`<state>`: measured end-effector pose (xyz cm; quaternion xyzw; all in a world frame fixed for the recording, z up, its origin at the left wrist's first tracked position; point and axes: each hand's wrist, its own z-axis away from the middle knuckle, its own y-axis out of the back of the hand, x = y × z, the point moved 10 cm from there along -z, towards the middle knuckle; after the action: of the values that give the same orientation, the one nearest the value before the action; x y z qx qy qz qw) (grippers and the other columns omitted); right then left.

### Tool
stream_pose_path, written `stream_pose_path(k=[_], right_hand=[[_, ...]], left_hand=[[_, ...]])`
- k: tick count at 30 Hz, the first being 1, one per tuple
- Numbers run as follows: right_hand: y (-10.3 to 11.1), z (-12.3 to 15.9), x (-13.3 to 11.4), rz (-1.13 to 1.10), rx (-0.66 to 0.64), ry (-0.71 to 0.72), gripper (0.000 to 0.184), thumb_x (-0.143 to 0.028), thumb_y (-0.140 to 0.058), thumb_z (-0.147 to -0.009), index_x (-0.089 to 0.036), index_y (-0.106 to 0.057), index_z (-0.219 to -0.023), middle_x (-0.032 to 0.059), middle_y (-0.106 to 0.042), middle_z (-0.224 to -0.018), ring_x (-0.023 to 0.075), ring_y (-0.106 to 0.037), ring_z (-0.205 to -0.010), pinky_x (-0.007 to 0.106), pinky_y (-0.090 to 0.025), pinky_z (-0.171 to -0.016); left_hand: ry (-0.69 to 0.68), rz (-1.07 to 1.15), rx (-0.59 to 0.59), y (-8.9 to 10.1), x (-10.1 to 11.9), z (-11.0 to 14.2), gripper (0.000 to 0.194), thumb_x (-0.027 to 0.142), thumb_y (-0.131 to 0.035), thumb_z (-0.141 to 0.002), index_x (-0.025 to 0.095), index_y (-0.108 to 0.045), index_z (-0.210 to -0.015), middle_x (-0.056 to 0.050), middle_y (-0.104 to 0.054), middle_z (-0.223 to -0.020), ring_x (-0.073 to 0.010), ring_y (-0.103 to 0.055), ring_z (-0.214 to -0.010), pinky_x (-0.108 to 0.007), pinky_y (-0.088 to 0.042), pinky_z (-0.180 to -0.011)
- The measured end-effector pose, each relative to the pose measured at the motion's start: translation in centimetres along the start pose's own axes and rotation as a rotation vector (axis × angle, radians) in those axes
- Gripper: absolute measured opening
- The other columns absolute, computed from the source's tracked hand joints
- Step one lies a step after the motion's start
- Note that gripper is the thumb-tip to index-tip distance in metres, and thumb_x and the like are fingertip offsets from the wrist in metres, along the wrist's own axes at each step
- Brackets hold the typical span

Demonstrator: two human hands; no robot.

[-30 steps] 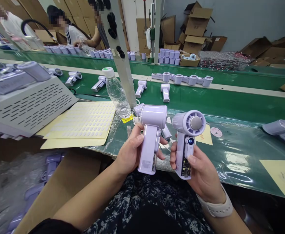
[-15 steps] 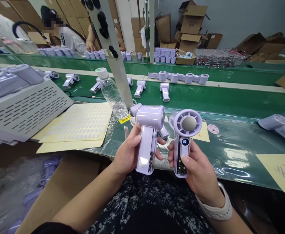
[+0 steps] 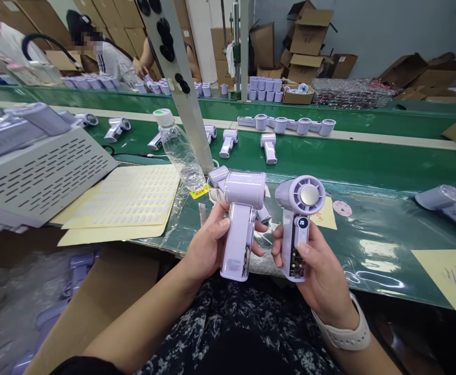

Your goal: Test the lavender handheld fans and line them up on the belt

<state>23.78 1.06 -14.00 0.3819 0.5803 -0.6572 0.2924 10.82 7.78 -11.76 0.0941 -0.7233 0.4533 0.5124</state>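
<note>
My left hand [image 3: 208, 242] is closed around the handle of a lilac handheld fan [image 3: 237, 234], held upright with its smooth back and side toward me. In my right hand [image 3: 321, 271] is a second lilac handheld fan [image 3: 309, 195]. Its round grille with a silver centre faces me, and its small display [image 3: 302, 223] is lit with "20". My right thumb lies on the handle below that display, beside an exposed dark circuit board [image 3: 296, 264]. The two fans are side by side, slightly apart, over the table's front edge. Another lilac fan part [image 3: 217, 176] lies behind the left one.
A clear bottle [image 3: 181, 156] leans by a metal post [image 3: 189, 104]. Left are sticker sheets [image 3: 126, 200] and a slotted grey metal box [image 3: 48, 174]. More fans lie on the green belt [image 3: 368, 156]. Paper [image 3: 446, 276] and fans [image 3: 441, 197] lie right. People sit across the line.
The right fan has turned and tilted, showing more of its barrel side. The left fan has shifted slightly right. Fans on the belt have moved a little to the right.
</note>
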Motion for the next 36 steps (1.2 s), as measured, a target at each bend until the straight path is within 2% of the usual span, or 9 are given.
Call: stream_pose_path(k=[6, 13, 20, 25, 28, 30, 33, 36], right_hand=[[-0.2, 0.0, 0.2, -0.004, 0.008, 0.002, 0.028, -0.046, -0.069, -0.093, -0.023, -0.059, -0.105, 0.0038, -0.07, -0.092, 0.0137, -0.064, -0.062, 0.025, -0.052, -0.053], [-0.7, 0.1, 0.1, -0.019, -0.043, -0.001, 0.031, -0.051, -0.065, -0.096, -0.024, -0.058, -0.11, 0.0048, -0.069, -0.094, 0.0156, -0.064, -0.065, 0.027, -0.055, -0.054], [-0.6, 0.4, 0.1, -0.023, -0.064, 0.008, 0.035, -0.053, -0.07, -0.094, -0.027, -0.06, -0.115, 0.0051, -0.071, -0.099, 0.0174, -0.066, -0.071, 0.03, -0.058, -0.061], [-0.1, 0.4, 0.3, -0.083, -0.069, -0.02, 0.031, -0.052, -0.068, -0.095, -0.026, -0.069, -0.112, 0.0048, -0.073, -0.095, 0.0153, -0.066, -0.067, 0.027, -0.058, -0.059], [0.6, 0.4, 0.7, -0.128, -0.013, -0.066, 0.042, -0.063, -0.068, -0.09, -0.025, -0.077, -0.108, 0.0079, -0.078, -0.102, 0.0203, -0.073, -0.077, 0.033, -0.064, -0.073], [0.6, 0.5, 0.9, -0.133, -0.003, -0.102, 0.043, -0.063, -0.072, -0.087, -0.025, -0.081, -0.105, 0.0099, -0.08, -0.108, 0.0246, -0.076, -0.084, 0.038, -0.066, -0.08], [-0.5, 0.5, 0.6, -0.151, -0.049, -0.123, 0.036, -0.057, -0.076, -0.086, -0.027, -0.083, -0.103, 0.0102, -0.081, -0.108, 0.0284, -0.078, -0.083, 0.043, -0.068, -0.075], [-0.7, 0.3, -0.2, -0.154, -0.005, -0.084, 0.027, -0.049, -0.077, -0.088, -0.026, -0.082, -0.101, 0.0094, -0.082, -0.107, 0.0306, -0.078, -0.091, 0.045, -0.068, -0.076]], left_hand=[[0.002, -0.019, 0.006, 0.2, -0.1, -0.1, 0.041, 0.046, -0.065, -0.089, 0.021, -0.042, -0.113, -0.01, -0.079, -0.1, -0.0252, -0.078, -0.07, -0.03, -0.055, -0.061], [0.02, -0.018, 0.006, 0.1, -0.4, -0.1, 0.041, 0.045, -0.066, -0.09, 0.021, -0.043, -0.114, -0.009, -0.079, -0.1, -0.0251, -0.078, -0.07, -0.032, -0.056, -0.064], [0.036, 0.001, 0.006, 0.0, -0.7, -0.1, 0.041, 0.045, -0.066, -0.09, 0.021, -0.044, -0.114, -0.01, -0.079, -0.1, -0.0254, -0.078, -0.07, -0.032, -0.057, -0.061], [0.051, 0.02, -0.028, -0.4, -1.5, 0.0, 0.043, 0.048, -0.065, -0.092, 0.023, -0.04, -0.116, -0.009, -0.079, -0.101, -0.0258, -0.079, -0.071, -0.032, -0.058, -0.061], [0.071, 0.004, -0.042, -0.6, -2.1, 0.4, 0.042, 0.05, -0.064, -0.093, 0.025, -0.039, -0.114, -0.009, -0.078, -0.105, -0.0264, -0.079, -0.075, -0.034, -0.061, -0.063], [0.074, -0.042, -0.053, -0.8, -2.2, 0.7, 0.041, 0.052, -0.064, -0.093, 0.025, -0.04, -0.113, -0.009, -0.078, -0.106, -0.0258, -0.079, -0.076, -0.036, -0.063, -0.066], [0.058, -0.095, -0.074, -1.4, -1.8, 1.2, 0.041, 0.05, -0.064, -0.095, 0.025, -0.04, -0.117, -0.008, -0.077, -0.106, -0.0262, -0.08, -0.083, -0.041, -0.064, -0.074], [0.02, -0.102, -0.066, -1.7, -0.8, 1.2, 0.038, 0.045, -0.065, -0.096, 0.026, -0.042, -0.119, -0.007, -0.076, -0.106, -0.0254, -0.079, -0.085, -0.041, -0.063, -0.077]])
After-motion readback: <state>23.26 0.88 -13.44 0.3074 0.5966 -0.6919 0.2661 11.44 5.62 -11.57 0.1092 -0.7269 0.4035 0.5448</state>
